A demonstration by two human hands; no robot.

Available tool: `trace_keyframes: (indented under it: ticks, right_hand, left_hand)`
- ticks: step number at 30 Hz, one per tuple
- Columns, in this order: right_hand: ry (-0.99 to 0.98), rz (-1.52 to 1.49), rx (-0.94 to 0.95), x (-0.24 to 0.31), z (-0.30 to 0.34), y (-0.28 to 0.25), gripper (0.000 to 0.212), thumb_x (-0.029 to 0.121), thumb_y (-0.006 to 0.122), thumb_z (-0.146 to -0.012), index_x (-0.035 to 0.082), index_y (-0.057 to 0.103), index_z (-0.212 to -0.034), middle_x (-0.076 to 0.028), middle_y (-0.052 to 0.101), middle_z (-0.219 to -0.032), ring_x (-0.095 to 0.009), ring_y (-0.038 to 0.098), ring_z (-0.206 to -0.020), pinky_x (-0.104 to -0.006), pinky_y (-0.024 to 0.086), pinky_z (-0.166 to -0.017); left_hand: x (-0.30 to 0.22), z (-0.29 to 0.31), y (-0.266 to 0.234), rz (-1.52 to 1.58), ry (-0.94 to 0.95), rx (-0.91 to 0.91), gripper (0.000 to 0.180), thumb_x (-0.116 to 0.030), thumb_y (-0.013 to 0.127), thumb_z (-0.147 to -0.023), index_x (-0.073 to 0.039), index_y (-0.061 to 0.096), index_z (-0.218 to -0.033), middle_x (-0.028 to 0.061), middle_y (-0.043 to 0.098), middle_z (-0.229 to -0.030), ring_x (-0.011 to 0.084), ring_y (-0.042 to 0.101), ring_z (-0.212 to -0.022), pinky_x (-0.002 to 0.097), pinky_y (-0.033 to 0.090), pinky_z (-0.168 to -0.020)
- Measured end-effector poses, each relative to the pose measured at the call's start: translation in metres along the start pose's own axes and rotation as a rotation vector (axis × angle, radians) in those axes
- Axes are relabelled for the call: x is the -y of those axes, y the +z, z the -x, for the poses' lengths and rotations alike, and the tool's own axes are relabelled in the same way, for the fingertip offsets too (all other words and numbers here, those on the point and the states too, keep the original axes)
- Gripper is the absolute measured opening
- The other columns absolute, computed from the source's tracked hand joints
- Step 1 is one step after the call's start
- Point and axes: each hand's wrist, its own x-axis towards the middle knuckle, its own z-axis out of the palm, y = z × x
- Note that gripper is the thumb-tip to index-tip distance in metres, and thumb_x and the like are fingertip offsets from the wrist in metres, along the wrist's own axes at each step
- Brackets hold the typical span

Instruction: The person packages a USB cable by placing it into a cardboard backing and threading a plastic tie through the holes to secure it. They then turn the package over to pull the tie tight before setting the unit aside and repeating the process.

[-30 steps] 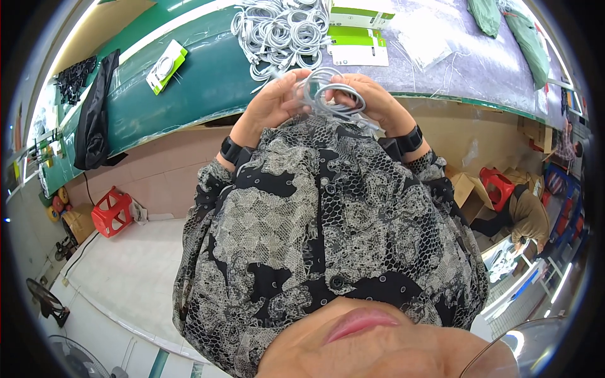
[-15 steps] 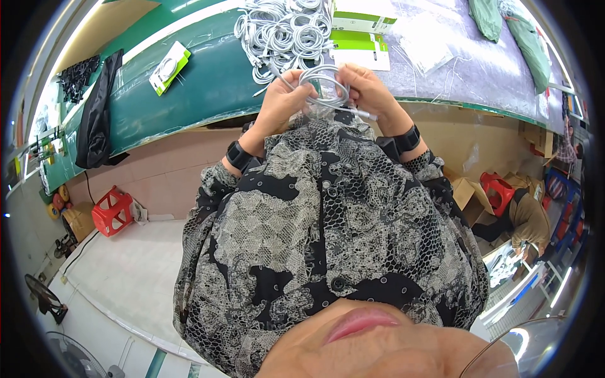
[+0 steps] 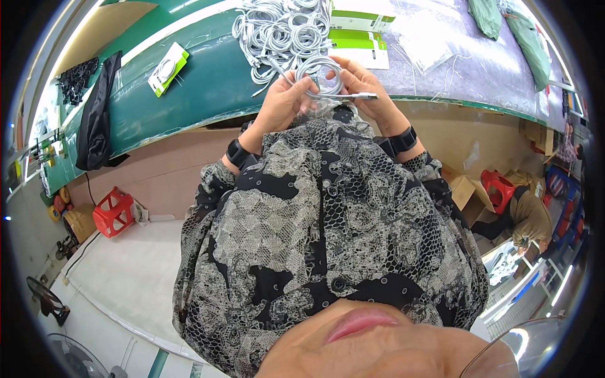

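Between my hands, just over the table's near edge, is a coiled light-grey cable point(image 3: 334, 96). My left hand point(image 3: 287, 97) pinches the left side of the loops, with one cable end sticking up beside it. My right hand point(image 3: 365, 88) has its fingers curled round the right side of the coil. A plug end points right across the right hand's palm. Right beyond the hands lies a large pile of similar coiled cables point(image 3: 296, 31). Some clear plastic shows below the coil, by my shirt front.
White and green packaging cards point(image 3: 359, 47) and clear plastic bags point(image 3: 425, 50) lie right of the pile. A carded cable point(image 3: 167, 69) rests to the left. Black cloth point(image 3: 97, 120) hangs over the table's left end. A red stool point(image 3: 113, 212) stands lower left; another person point(image 3: 529, 217) bends at right.
The coil has shifted slightly left and turned in my hands. Its plug end has swung up from pointing down-right to nearly level. The right fingers have moved to the coil's far side.
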Motion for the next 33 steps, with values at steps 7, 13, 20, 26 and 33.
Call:
trace_keyframes:
  ticks: [7,13,20,26,33]
  right_hand:
    - [-0.193,0.635,-0.093,-0.011,-0.005,-0.001,0.042,0.028,0.057,-0.092,-0.002,0.050,-0.120,0.001,0.059,-0.085,-0.005,0.045,-0.059,-0.0197,0.042,-0.056]
    - [0.082,0.677,0.020,-0.003,-0.013,-0.016,0.031,0.023,0.058,-0.090,-0.001,0.056,-0.109,0.004,0.057,-0.078,-0.006,0.045,-0.054,-0.0218,0.044,-0.056]
    - [0.060,0.336,-0.256,-0.025,-0.013,-0.022,0.028,0.023,0.050,-0.095,0.000,0.053,-0.110,0.002,0.055,-0.077,-0.005,0.048,-0.061,-0.0204,0.043,-0.056]
    - [0.195,-0.204,-0.157,-0.037,0.004,-0.039,0.027,0.023,0.050,-0.095,0.002,0.052,-0.112,0.000,0.056,-0.085,-0.006,0.049,-0.066,-0.0210,0.042,-0.057]
    - [0.153,-0.629,-0.428,-0.052,0.046,-0.098,0.022,0.018,0.050,-0.094,0.004,0.056,-0.110,-0.002,0.057,-0.086,-0.009,0.049,-0.067,-0.0233,0.042,-0.058]
  left_hand:
    - [0.003,0.001,-0.003,-0.196,-0.071,0.040,0.016,-0.019,0.050,-0.095,-0.003,0.049,-0.095,0.0062,0.061,-0.080,0.0067,0.046,-0.044,0.0251,0.049,-0.054]
    - [0.004,-0.002,-0.007,-0.008,-0.190,0.190,0.018,-0.023,0.047,-0.097,-0.005,0.050,-0.093,0.0014,0.057,-0.076,0.0062,0.042,-0.047,0.0242,0.047,-0.055]
    - [0.009,-0.023,-0.009,0.243,-0.123,-0.186,0.020,-0.026,0.044,-0.098,-0.008,0.051,-0.094,-0.0037,0.048,-0.074,0.0072,0.046,-0.064,0.0247,0.044,-0.061]
    - [0.021,-0.042,-0.004,-0.040,-0.309,-0.117,0.025,-0.029,0.041,-0.099,-0.006,0.049,-0.098,-0.0029,0.045,-0.073,0.0047,0.040,-0.054,0.0245,0.045,-0.062]
    - [0.065,-0.099,-0.023,-0.069,-0.391,0.086,0.034,-0.028,0.055,-0.091,-0.004,0.049,-0.115,0.0078,0.054,-0.101,0.0160,0.059,-0.082,0.0314,0.050,-0.072]
